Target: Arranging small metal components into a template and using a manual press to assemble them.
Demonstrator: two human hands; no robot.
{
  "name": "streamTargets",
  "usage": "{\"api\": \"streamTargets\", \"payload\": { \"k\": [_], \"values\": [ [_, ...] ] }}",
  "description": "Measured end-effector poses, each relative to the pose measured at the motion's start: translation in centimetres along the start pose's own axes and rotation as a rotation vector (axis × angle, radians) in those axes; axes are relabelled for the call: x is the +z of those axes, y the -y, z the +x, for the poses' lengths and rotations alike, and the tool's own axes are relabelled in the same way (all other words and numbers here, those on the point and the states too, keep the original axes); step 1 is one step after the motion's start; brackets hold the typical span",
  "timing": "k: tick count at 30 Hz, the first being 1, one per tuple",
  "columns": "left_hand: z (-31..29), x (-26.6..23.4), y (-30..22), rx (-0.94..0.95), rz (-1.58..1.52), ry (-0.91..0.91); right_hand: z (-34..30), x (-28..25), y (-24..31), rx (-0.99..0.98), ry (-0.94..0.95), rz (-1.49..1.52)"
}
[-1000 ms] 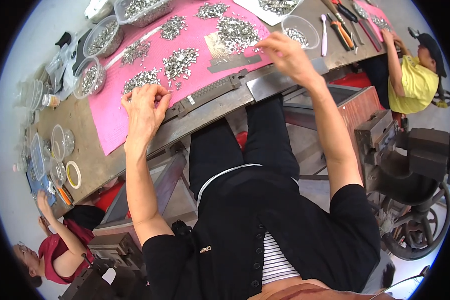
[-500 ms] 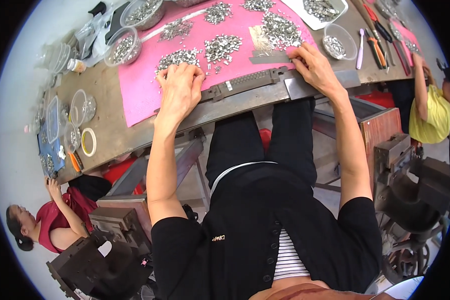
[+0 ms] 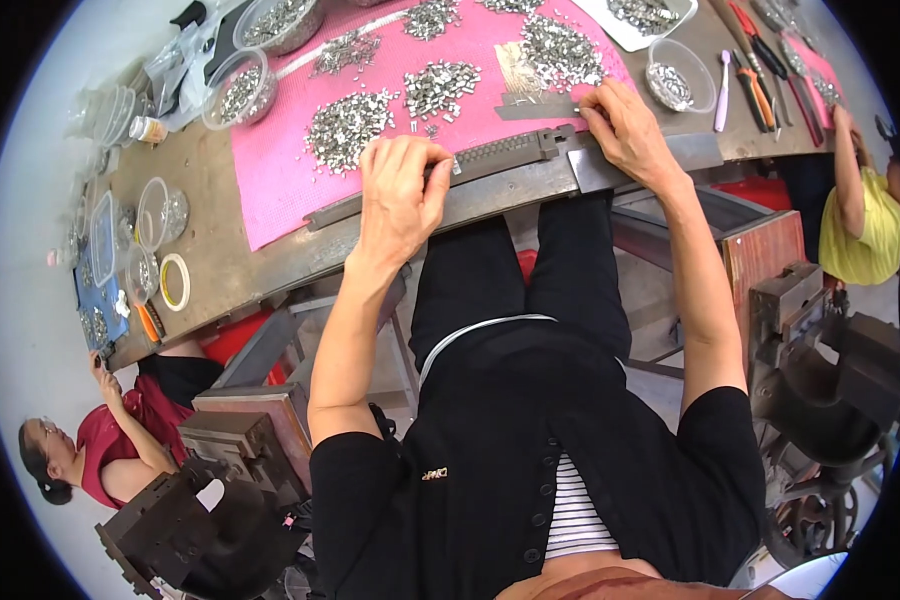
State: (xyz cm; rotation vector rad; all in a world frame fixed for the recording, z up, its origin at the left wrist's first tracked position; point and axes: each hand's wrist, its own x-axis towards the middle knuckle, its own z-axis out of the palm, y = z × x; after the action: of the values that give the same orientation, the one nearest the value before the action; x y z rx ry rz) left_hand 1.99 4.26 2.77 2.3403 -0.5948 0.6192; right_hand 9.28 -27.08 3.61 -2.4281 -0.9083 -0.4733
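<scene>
A long dark metal jig (image 3: 505,153) with a row of small slots lies along the bench's front edge. My left hand (image 3: 402,190) is over its left half, fingers curled and thumb drawn in; whatever is at the fingertips is hidden. Just beyond the jig's right end, my right hand (image 3: 625,130) is closed in a pinch at the end of a flat grey metal strip (image 3: 530,111). What sits in that pinch is too small to make out. Loose silvery metal pieces (image 3: 350,130) lie heaped beyond my left hand, on a pink mat (image 3: 270,190).
Several more piles of metal pieces (image 3: 440,90) lie on the mat. Clear round tubs (image 3: 240,90) stand at left, another tub (image 3: 680,75) at right. Pliers (image 3: 753,95) and a purple toothbrush (image 3: 722,92) lie farther right. A tape roll (image 3: 175,282) rests at left. Two other people sit nearby.
My left hand has moved right along the jig, from its left end toward the middle, uncovering the left end. My right hand stays by the right end, nearly in place.
</scene>
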Motion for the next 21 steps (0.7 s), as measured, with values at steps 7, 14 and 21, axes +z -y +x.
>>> {"api": "streamTargets", "payload": {
  "k": [7,14,21],
  "values": [
    [0.7,1.0,-0.7,0.061,0.017,0.010,0.5,1.1,3.6,-0.104,-0.053,0.164],
    [0.4,0.8,-1.3,-0.087,0.002,0.031,0.6,2.4,4.1,-0.232,-0.053,-0.028],
    [-2.6,-2.3,-0.4,-0.280,-0.218,-0.368,1.2,1.8,4.6,-0.333,0.011,-0.148]
  ]
}}
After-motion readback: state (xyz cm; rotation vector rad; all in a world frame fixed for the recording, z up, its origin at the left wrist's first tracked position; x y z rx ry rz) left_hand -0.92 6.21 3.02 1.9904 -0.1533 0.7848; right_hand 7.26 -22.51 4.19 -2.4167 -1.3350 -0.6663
